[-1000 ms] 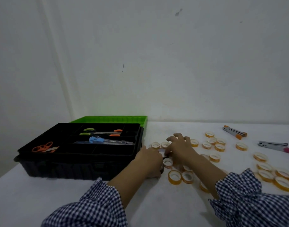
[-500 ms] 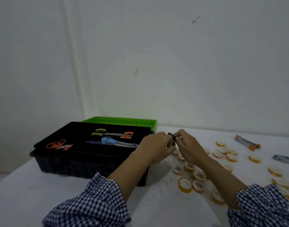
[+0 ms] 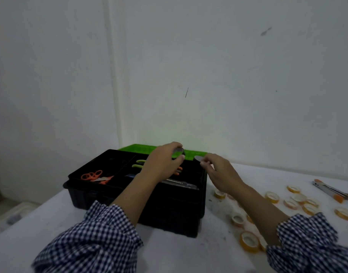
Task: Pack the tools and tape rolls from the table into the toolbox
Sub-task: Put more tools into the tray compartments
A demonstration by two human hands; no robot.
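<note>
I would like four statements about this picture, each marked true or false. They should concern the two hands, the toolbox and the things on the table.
1. The left hand holds a dark roll over the toolbox. True.
2. The orange scissors lie on the table. False: they lie inside the toolbox, in a compartment on its left side.
3. Orange tape rolls lie on the table, to the right of the toolbox. True.
4. The right hand rests flat and empty on the table. False: it is raised near the toolbox's right edge and pinches a small grey piece.
</note>
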